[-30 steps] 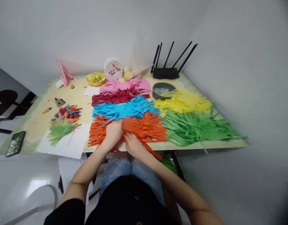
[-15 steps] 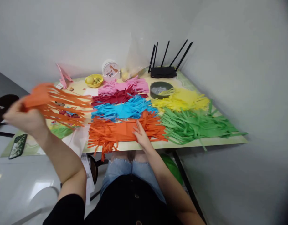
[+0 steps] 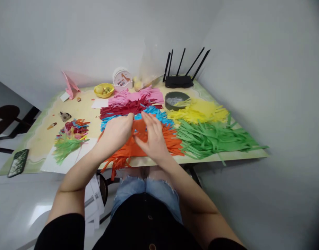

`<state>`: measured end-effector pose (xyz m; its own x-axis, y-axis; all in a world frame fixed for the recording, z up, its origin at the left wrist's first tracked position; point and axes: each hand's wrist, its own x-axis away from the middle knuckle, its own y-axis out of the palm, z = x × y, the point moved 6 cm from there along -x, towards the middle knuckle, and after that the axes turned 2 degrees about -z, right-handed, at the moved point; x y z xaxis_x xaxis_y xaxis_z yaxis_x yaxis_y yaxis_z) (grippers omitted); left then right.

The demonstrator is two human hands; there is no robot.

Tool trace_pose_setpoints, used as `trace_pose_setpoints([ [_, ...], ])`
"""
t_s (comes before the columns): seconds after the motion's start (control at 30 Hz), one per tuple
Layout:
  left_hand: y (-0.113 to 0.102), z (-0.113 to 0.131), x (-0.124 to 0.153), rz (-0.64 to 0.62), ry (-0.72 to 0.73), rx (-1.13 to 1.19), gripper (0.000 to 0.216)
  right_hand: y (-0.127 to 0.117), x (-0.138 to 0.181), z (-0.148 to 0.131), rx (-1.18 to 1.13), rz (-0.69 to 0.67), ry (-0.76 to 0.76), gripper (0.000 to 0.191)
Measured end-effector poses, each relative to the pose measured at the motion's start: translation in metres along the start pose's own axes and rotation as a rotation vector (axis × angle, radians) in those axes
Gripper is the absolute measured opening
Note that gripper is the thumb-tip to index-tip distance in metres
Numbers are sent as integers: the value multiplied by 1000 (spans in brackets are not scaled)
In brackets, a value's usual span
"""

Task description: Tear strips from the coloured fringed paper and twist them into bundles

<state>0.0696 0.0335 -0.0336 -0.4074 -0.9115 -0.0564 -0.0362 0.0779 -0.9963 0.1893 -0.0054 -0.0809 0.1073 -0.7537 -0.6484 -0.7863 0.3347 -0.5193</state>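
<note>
My left hand [image 3: 116,133] is closed on an orange fringed paper [image 3: 140,127] above the orange pile. My right hand [image 3: 154,140] is close beside it, thumb and fingers apart, near the sheet's right side; whether it touches the sheet I cannot tell. Under both hands lies the pile of orange fringed paper [image 3: 138,150], its cut strips spreading left and right and some hanging over the table edge. Just behind are blue fringed paper [image 3: 159,113], dark red fringed paper [image 3: 123,109] and pink fringed paper [image 3: 136,96], partly hidden by my hands.
Green fringed paper [image 3: 214,139] and yellow fringed paper [image 3: 201,111] lie to the right, near a dark bowl [image 3: 172,106]. A black router [image 3: 179,82] stands behind. At left are a yellow fruit dish [image 3: 104,91], a small multicoloured fringe bundle [image 3: 71,137] and a phone [image 3: 18,162].
My left hand has swung in from the far left with the orange fringed paper, to above the orange pile. My right hand has lifted from the pile and moved up beside it.
</note>
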Motion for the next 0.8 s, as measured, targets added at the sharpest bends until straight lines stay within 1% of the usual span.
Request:
trace_pose_setpoints([
  [0.07,-6,-6,1,5,26,88,25,-2,-11,15,-10,-57,22,49],
  [0.17,-13,-22,2,22,106,345,13,-18,-24,31,-132,-179,107,43],
  [0.27,-15,-39,-1,28,180,652,10,-42,-34,34,-231,-221,154,33],
  [0.37,-13,-50,-2,92,178,898,13,-57,-40,30,-314,-235,170,25],
  [0.47,-12,-51,-1,155,204,1083,24,-66,-43,25,-407,-192,122,31],
  [0.53,-13,-49,1,175,238,1161,32,-72,-44,22,-434,-152,76,35],
  [0.57,-14,-49,3,177,248,1188,32,-74,-44,21,-435,-145,58,36],
  [0.7,-14,-51,6,147,247,1270,18,-82,-45,16,-388,-174,-23,40],
  [0.8,-16,-52,8,122,235,1274,15,-88,-48,11,-368,-223,-124,43],
])
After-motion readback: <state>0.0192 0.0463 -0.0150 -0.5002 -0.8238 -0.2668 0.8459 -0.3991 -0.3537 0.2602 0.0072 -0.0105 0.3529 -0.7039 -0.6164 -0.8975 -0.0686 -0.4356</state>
